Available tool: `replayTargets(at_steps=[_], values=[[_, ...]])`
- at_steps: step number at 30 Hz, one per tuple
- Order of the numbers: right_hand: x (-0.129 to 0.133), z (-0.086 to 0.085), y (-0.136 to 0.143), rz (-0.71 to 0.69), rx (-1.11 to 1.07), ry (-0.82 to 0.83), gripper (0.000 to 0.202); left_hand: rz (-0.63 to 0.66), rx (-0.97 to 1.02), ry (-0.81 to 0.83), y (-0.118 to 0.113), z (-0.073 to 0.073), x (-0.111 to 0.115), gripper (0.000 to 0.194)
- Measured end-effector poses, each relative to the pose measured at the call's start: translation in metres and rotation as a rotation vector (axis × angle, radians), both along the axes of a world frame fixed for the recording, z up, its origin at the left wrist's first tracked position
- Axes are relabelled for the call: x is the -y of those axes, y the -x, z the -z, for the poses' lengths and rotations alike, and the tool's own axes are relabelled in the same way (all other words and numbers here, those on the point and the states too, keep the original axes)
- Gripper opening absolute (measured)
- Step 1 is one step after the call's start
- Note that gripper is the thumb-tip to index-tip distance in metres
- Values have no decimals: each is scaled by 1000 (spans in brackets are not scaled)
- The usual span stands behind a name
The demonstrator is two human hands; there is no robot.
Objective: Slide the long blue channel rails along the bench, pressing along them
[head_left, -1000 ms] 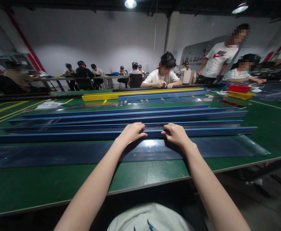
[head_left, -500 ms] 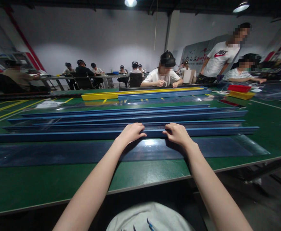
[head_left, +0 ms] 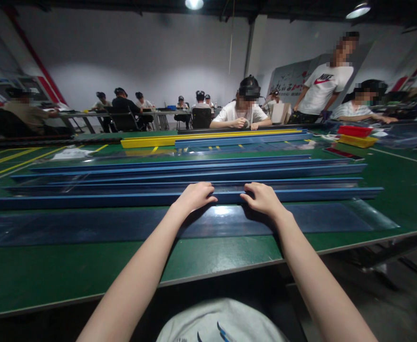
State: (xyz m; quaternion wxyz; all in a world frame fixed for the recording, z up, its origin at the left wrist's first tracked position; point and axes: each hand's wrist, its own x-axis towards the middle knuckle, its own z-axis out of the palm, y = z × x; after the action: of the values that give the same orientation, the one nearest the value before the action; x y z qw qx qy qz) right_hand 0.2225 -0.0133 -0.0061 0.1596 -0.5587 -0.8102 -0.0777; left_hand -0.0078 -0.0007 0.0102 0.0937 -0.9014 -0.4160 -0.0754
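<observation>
A long blue channel strip (head_left: 87, 201) lies across the green table in front of me. My left hand (head_left: 196, 195) grips its near wall, fingers curled over the top edge and thumb on the near side. To the right, my right hand (head_left: 263, 197) holds the same strip in a similar way, with a short stretch of blue wall showing between the hands. Nearer to me lies a flat strip in a clear plastic sleeve (head_left: 104, 228), below both wrists. Several more blue channel strips (head_left: 265, 171) rest just beyond the hands.
Farther back lie a yellow strip (head_left: 151, 142) and a light blue strip (head_left: 229, 141). A red tray (head_left: 354, 130) and a yellow tray (head_left: 358, 140) sit at the right, near a dark red flat object (head_left: 343, 154). A person (head_left: 242, 114) sits across the table.
Both of my hands stay in place on the blue strip, with barely any shift. In the background, the standing person has leaned to the left.
</observation>
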Motion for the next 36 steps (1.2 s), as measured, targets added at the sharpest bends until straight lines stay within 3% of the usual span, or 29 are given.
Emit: replayTargets(at_steps=[10, 19, 36], values=[[1, 2, 7, -40, 42, -39, 36, -10, 3, 7, -2, -2, 2, 22], [-1, 2, 11, -74, 31, -62, 25, 5, 7, -18, -2, 1, 0, 22], [-2, 0, 2, -43, 42, -82, 26, 31, 29, -29, -1, 1, 0, 22]])
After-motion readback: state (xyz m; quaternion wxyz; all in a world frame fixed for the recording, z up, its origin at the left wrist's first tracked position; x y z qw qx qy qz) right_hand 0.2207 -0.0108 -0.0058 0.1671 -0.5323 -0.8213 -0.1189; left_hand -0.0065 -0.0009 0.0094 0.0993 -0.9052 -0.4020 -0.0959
